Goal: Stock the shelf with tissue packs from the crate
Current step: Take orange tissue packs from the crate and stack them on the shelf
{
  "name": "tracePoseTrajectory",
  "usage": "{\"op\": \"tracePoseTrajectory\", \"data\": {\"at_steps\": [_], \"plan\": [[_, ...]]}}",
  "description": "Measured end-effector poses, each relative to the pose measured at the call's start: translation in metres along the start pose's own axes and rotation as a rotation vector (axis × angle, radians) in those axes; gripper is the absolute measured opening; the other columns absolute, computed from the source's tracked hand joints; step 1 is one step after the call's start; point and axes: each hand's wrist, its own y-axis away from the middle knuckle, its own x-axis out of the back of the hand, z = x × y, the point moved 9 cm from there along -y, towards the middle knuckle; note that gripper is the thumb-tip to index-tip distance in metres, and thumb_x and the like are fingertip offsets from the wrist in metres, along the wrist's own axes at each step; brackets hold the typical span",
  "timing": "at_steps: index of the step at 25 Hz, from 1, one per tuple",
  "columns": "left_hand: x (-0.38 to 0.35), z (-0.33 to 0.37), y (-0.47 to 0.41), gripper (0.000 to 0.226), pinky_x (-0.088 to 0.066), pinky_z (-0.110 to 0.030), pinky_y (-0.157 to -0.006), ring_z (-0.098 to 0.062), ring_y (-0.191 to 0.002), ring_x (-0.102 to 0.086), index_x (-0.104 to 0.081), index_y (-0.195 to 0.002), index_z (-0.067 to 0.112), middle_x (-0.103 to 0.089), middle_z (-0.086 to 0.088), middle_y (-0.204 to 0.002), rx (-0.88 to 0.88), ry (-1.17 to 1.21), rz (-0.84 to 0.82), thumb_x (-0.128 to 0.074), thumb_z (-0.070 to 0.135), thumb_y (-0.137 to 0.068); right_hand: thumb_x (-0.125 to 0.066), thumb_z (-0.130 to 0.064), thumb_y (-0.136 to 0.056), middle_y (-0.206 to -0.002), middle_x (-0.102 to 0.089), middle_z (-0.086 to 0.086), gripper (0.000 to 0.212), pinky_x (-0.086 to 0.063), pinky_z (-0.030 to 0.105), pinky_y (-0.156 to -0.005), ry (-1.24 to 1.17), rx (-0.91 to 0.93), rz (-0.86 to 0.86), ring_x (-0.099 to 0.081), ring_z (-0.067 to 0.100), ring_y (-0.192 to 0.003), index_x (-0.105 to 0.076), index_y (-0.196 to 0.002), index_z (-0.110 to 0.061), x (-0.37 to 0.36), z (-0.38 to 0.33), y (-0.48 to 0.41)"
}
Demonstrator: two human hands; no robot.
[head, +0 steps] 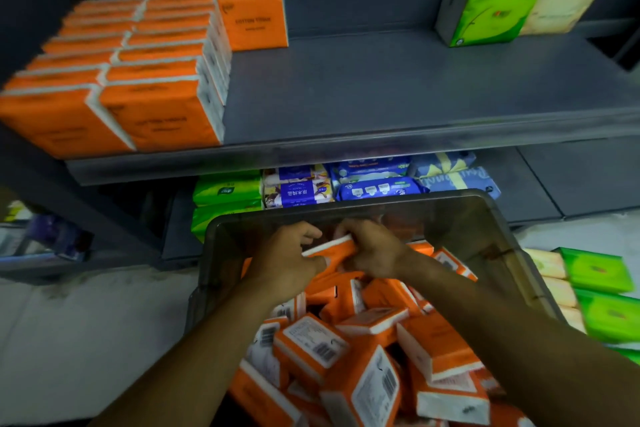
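A grey see-through crate point(346, 210) in front of me holds several loose orange tissue packs point(377, 357). My left hand point(287, 260) and my right hand point(372, 250) are both inside it near the far wall, closed on one orange tissue pack point(334, 248) held between them. On the grey shelf point(398, 90) above, rows of orange packs point(138, 69) stand at the left, and one more orange pack point(254, 19) stands upright at the back beside them.
A green and a cream tissue pack point(519, 5) stand at the shelf's back right. The lower shelf holds green, purple and blue packs point(332, 187). Green and cream packs point(599, 291) lie on the floor right of the crate. More goods sit low at the far left.
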Motion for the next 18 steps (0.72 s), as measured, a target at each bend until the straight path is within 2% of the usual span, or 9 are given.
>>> {"op": "tracePoseTrajectory", "data": {"at_steps": [2, 4, 7, 9, 14, 18], "plan": [[0.011, 0.009, 0.005, 0.064, -0.044, -0.026, -0.094, -0.010, -0.114, -0.053, -0.055, -0.133, 0.023, -0.057, 0.002, -0.134, -0.002, -0.005, -0.010, -0.082, 0.018, -0.076, -0.084, -0.007, -0.065, -0.092, -0.070, 0.001, 0.039, -0.057, 0.037, -0.081, -0.059, 0.061, -0.006, -0.068, 0.019, -0.089, -0.062, -0.091, -0.025, 0.032, -0.026, 0.012], [0.031, 0.023, 0.011, 0.070, -0.047, -0.034, -0.099, -0.015, -0.120, -0.054, -0.054, -0.134, 0.025, -0.057, 0.003, -0.134, -0.023, 0.003, -0.001, -0.085, 0.018, -0.071, -0.082, 0.003, -0.068, -0.088, -0.068, 0.003, 0.039, -0.057, 0.035, -0.076, -0.194, 0.090, 0.001, -0.066, 0.016, -0.082, -0.063, -0.095, -0.018, 0.069, -0.051, 0.029], [0.065, 0.051, 0.016, 0.053, -0.055, -0.041, -0.093, -0.015, -0.103, -0.067, -0.065, -0.115, 0.024, -0.070, 0.004, -0.115, -0.119, 0.158, 0.057, -0.086, 0.009, -0.069, -0.079, 0.006, -0.073, -0.091, -0.067, 0.003, 0.039, -0.054, 0.024, -0.071, -0.351, 0.168, 0.035, -0.065, 0.010, -0.083, -0.062, -0.104, -0.011, 0.110, -0.087, 0.049], [0.090, 0.067, 0.023, 0.039, -0.057, -0.039, -0.088, -0.015, -0.094, -0.072, -0.069, -0.104, 0.022, -0.075, 0.002, -0.101, -0.164, 0.325, 0.084, -0.082, 0.002, -0.073, -0.077, 0.007, -0.072, -0.097, -0.070, 0.003, 0.046, -0.055, 0.023, -0.073, -0.524, 0.197, 0.114, -0.068, 0.011, -0.087, -0.062, -0.111, -0.012, 0.133, -0.104, 0.060], [0.132, 0.083, 0.034, 0.034, -0.059, -0.039, -0.085, -0.017, -0.096, -0.072, -0.066, -0.112, 0.020, -0.076, 0.000, -0.104, -0.181, 0.589, 0.111, -0.073, 0.004, -0.083, -0.077, -0.009, -0.068, -0.106, -0.074, 0.009, 0.046, -0.057, 0.029, -0.077, -0.781, 0.278, 0.195, -0.071, 0.021, -0.095, -0.066, -0.113, -0.013, 0.139, -0.121, 0.069], [0.157, 0.090, 0.033, 0.039, -0.059, -0.034, -0.078, -0.015, -0.097, -0.072, -0.062, -0.118, 0.021, -0.075, 0.000, -0.106, -0.211, 0.681, 0.252, -0.074, 0.007, -0.083, -0.088, -0.029, -0.061, -0.106, -0.073, 0.012, 0.054, -0.057, 0.031, -0.077, -0.889, 0.324, 0.264, -0.071, 0.023, -0.097, -0.070, -0.110, -0.016, 0.140, -0.135, 0.054]]}}
